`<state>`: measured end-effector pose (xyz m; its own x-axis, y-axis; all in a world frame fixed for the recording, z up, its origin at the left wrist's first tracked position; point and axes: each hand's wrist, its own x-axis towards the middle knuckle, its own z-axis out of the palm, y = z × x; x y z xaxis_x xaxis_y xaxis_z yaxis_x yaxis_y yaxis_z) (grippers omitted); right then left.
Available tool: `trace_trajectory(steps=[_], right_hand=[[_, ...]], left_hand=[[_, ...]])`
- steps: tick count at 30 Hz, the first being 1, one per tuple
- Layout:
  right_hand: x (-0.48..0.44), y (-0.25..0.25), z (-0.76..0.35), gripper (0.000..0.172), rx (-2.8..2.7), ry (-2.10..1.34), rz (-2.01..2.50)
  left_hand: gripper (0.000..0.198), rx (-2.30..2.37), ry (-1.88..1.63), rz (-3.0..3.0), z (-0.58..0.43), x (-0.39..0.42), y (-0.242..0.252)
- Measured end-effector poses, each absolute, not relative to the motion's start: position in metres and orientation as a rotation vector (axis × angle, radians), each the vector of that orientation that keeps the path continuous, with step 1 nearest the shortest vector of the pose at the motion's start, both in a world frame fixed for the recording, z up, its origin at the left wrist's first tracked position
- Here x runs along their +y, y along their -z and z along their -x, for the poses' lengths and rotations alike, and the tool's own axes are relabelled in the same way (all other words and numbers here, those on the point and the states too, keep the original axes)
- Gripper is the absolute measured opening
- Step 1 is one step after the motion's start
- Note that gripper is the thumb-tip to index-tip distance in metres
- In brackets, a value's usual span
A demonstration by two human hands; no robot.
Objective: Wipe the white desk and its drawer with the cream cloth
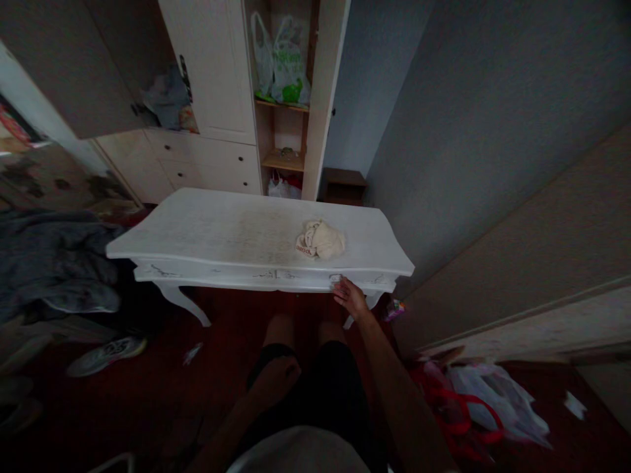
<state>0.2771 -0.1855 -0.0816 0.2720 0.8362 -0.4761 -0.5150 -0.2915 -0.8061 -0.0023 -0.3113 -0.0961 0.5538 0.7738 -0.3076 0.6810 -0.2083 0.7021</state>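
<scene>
My right hand (350, 295) reaches to the front of a white table (211, 226), its fingers stretched out at the drawer pull (336, 278) on the right side. Whether the fingertips press on the pull or only lie beside it is hard to tell. On the tabletop above that hand lies a crumpled cream cloth (325, 240) with red lettering at one corner. Grey smudges mark the top left of the cloth. My left hand (283, 374) hangs in shadow over my left thigh, fingers curled, with nothing visible in it.
Behind the table stands a pale wardrobe (217, 79) with doors ajar and plastic bags (288, 66) on a shelf. Grey clothing (54, 256) is heaped at left, near a shoe (106, 356). Red and white bags (497, 401) lie on the floor at right, beside a wall.
</scene>
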Motion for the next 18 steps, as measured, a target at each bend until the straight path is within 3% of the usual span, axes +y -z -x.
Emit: trace_trajectory(steps=[7,18], right_hand=[[-0.165,0.076,-0.274,0.028,-0.187,-1.684,1.168],[-0.169,0.077,-0.276,0.020,-0.151,-1.799,1.087]], left_hand=[[0.037,1.249,-0.572,-1.544,-0.014,-0.285,0.059],[0.024,1.208,-1.242,-1.479,-0.029,-0.173,-0.028]])
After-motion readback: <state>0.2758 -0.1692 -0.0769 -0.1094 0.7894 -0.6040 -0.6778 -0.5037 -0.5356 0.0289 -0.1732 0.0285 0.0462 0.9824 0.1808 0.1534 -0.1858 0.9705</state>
